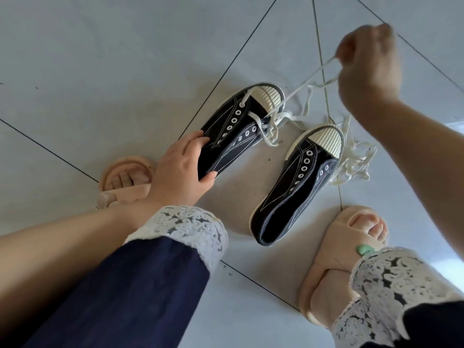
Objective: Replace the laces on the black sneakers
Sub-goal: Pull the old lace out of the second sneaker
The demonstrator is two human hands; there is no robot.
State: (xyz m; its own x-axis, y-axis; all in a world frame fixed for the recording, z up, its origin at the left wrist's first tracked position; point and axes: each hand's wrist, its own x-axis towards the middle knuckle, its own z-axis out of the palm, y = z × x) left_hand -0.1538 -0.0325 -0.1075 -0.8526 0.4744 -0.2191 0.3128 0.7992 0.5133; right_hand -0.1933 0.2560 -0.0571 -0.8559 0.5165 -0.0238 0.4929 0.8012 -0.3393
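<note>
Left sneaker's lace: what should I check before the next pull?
1. Left hand grips the sneaker near the heel: ok.
2. Right hand pinches the lace, raised above the floor: ok.
3. Lace out of the eyelets: not ok, it runs through the pair nearest the toe cap.
4. Lace free of knots: cannot tell, slack loops bunch beside the toe cap.
5. Other sneaker unlaced: ok, its eyelets show empty.
6. Loose lace pile beside the other sneaker, old or new: cannot tell.
</note>
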